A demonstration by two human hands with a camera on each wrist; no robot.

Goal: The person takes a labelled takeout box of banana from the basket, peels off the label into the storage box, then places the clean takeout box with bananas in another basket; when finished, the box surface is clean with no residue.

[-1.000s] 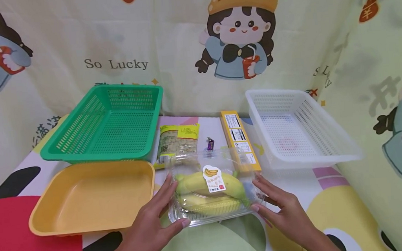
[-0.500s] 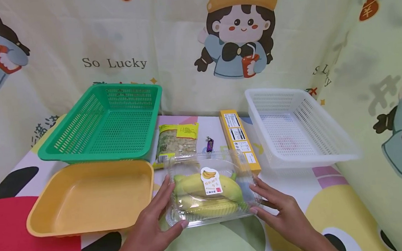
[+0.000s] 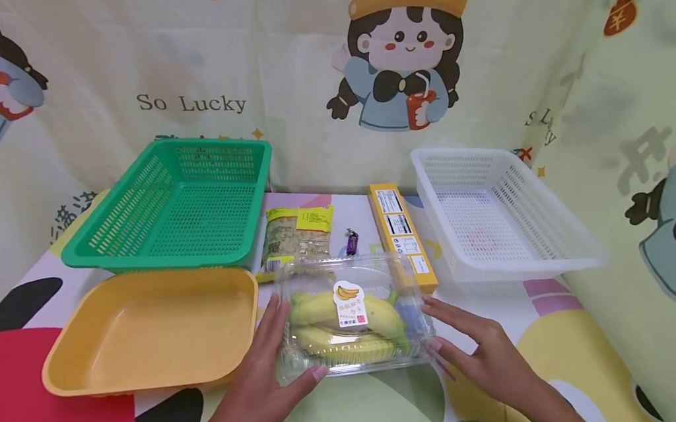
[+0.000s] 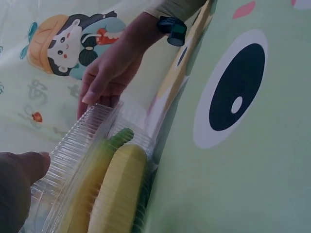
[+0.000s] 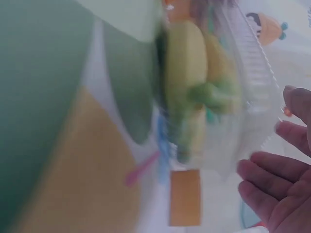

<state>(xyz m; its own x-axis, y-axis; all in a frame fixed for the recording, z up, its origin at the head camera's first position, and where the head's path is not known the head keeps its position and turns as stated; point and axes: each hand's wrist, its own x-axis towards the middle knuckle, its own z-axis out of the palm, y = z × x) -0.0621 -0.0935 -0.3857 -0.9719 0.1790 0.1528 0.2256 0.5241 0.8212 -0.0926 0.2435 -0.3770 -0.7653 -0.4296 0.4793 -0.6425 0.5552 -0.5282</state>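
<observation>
Cartoon-print cloth covers the desk [image 3: 561,326]; a green basket [image 3: 177,207] and yellow tray [image 3: 151,332] sit toward its left edge, a white basket [image 3: 493,212] toward the right. Near the front edge, the left hand [image 3: 262,382] and right hand [image 3: 480,352] press flat, straight fingers against the clear banana box [image 3: 352,316]; even side pressure should keep it level
</observation>
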